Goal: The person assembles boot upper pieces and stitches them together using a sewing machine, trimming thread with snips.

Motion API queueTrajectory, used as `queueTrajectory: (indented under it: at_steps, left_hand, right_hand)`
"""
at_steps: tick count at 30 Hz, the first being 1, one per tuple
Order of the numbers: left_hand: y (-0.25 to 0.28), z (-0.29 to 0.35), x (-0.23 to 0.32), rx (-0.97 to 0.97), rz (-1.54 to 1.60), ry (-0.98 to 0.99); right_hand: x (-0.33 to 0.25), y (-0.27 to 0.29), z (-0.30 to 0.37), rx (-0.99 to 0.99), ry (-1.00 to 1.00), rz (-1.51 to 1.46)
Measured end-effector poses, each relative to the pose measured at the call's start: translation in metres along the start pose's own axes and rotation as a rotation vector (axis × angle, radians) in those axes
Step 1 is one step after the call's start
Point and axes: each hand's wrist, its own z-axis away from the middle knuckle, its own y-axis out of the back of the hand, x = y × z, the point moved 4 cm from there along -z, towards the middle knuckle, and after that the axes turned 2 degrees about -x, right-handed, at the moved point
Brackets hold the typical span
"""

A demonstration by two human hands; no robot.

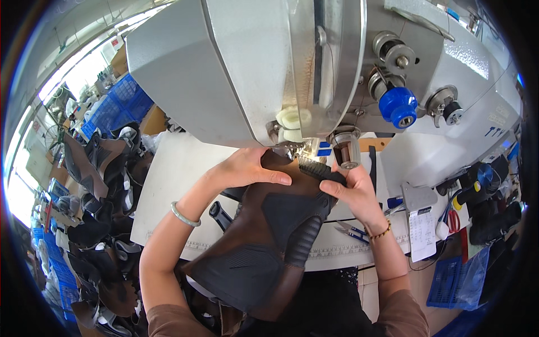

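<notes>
A brown and black leather boot upper (281, 216) runs from my lap up to the lit needle area of a grey industrial sewing machine (247, 62). My left hand (252, 170) grips its left edge by the machine, thumb lying on top and the other fingers mostly hidden. On the right, my right hand (353, 191) pinches the black ribbed edge between thumb and fingers, just below a metal bobbin-like cylinder (346, 149). The machine head hides the upper's far end. Whether the needle is in the leather I cannot tell.
Boot uppers (106, 241) are heaped at the left, near a blue crate (120, 104). On the white table (168, 174) lie thread snips (353, 231) right of the upper and a black-handled tool (220, 215) left of it. Red-handled scissors (453, 221) lie farther right.
</notes>
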Motion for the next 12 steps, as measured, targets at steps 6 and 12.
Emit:
queueTrajectory:
  at_steps: [6,12]
  left_hand:
    - [0.002,-0.003,-0.015,-0.143,-0.020,0.111]
    - [0.001,-0.001,-0.031,-0.233,-0.079,0.361]
  right_hand:
    - [0.008,0.001,0.002,0.034,0.065,0.078]
    - [0.020,0.009,-0.006,0.050,0.080,0.017]
